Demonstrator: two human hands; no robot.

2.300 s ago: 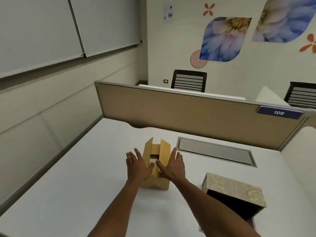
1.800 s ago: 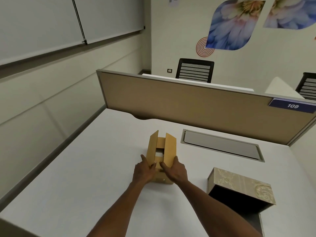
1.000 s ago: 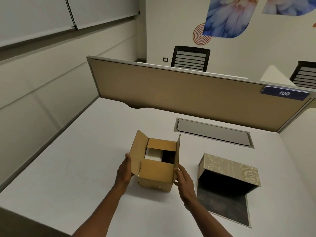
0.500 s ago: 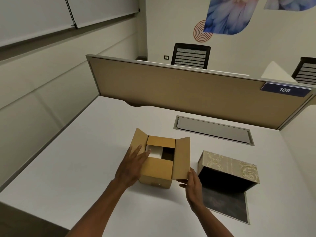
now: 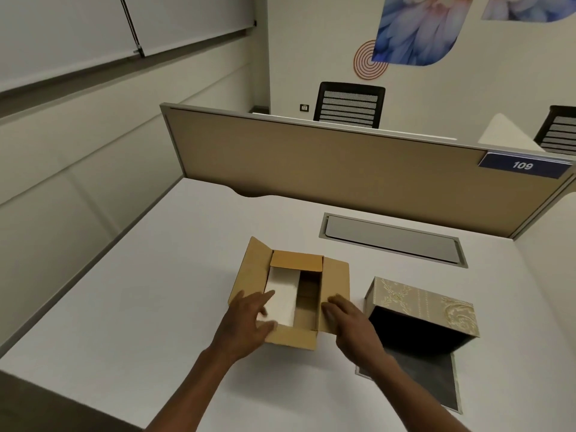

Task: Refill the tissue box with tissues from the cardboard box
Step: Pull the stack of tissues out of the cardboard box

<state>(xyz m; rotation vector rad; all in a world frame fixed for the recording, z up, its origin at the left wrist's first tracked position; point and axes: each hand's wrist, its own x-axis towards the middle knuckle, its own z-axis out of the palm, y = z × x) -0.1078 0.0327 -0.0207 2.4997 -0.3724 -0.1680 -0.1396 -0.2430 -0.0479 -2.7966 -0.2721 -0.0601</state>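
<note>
A small brown cardboard box (image 5: pixel 336 285) stands on the white desk with its flaps spread open. Inside it, on the left half, lies a white stack of tissues (image 5: pixel 282 296); the right half is dark. My left hand (image 5: pixel 249 324) rests over the box's near left corner, fingers spread and reaching onto the tissues. My right hand (image 5: pixel 349 322) presses flat on the right flap, holding nothing. To the right lies the patterned beige tissue box (image 5: pixel 420 307), tipped on its side, its dark hollow facing me and its bottom panel (image 5: pixel 427 378) lying flat on the desk.
A tan partition (image 5: pixel 327 163) with a blue "109" tag (image 5: pixel 523 165) walls off the desk's far side. A grey cable hatch (image 5: pixel 392 240) sits behind the boxes. The white desk (image 5: pixel 140 291) extends left to the wall. Black chairs (image 5: pixel 349 104) stand beyond the partition.
The box's flaps were folded outward from upright. My left hand moved onto the tissues and my right hand came up onto the right flap.
</note>
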